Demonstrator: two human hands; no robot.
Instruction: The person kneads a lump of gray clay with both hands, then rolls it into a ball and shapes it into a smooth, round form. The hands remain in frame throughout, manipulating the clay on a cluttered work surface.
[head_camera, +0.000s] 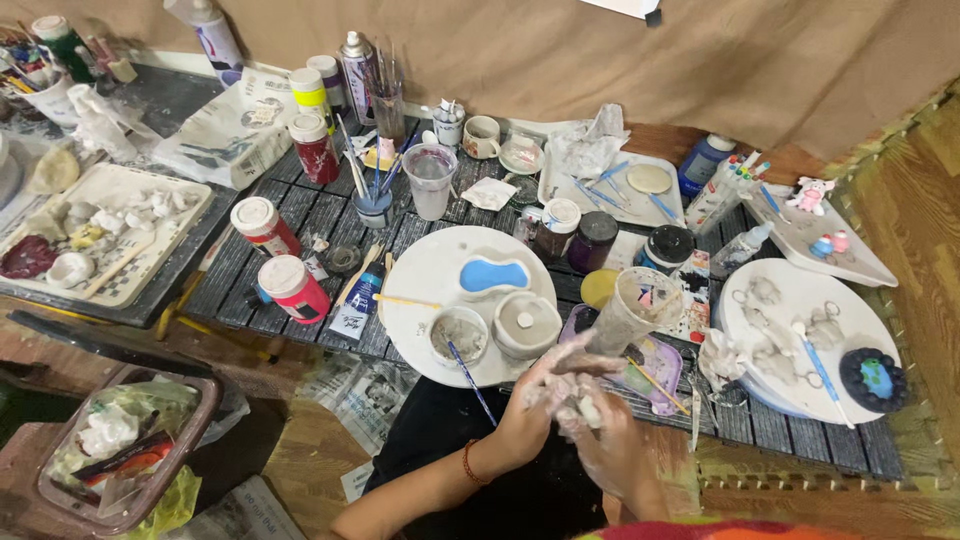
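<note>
Right hand (610, 440) cupped around white lump (590, 410), left hand (545, 395) pinching it

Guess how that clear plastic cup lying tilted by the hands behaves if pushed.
The clear plastic cup looks thin, so probably light and easily dented. Lying tilted on its round wall, it would likely roll. Paint smears inside may make it slippery.

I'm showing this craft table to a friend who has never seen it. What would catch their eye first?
Probably the two hands, left hand and right hand, pressed together at the near edge, smeared with pale clay. Just beyond them sits a round white plate with a bright blue blob, and red paint jars stand to its left.
</note>
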